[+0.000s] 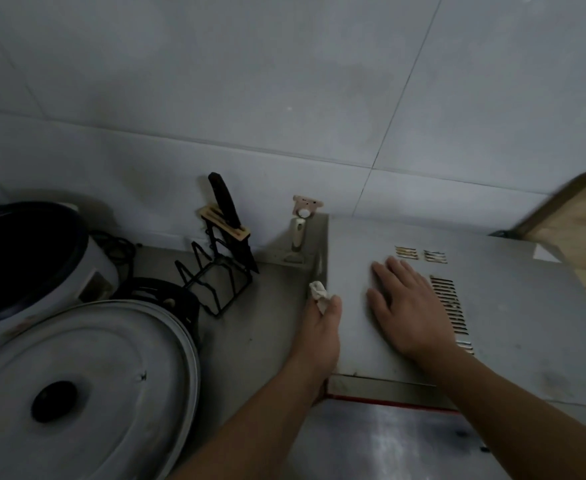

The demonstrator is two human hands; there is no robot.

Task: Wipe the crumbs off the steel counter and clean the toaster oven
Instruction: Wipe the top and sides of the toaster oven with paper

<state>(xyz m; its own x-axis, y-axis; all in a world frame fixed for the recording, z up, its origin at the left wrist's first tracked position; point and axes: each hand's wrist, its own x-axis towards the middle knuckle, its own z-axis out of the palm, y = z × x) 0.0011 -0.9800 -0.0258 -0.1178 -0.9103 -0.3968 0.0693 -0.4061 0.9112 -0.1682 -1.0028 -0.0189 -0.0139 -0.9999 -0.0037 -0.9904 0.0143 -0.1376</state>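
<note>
The grey toaster oven (pixel 513 327) fills the right half of the view, seen from above, with vent slots on its top. My right hand (pixel 405 306) lies flat on that top, fingers spread, holding nothing. My left hand (pixel 319 327) is pressed against the oven's left side wall, shut on a small crumpled white cloth (pixel 319 294) that sticks out above the fingers. The steel counter (pixel 270 306) shows between the oven and the pots, and again at the bottom in front of the oven.
A large round metal pot lid (pixel 87 386) sits at lower left, with a rice cooker (pixel 32 265) behind it. A black wire rack (pixel 215 275) holds a dark-handled knife (pixel 231 216). A wooden cutting board (pixel 575 216) leans at the right. The tiled wall stands close behind.
</note>
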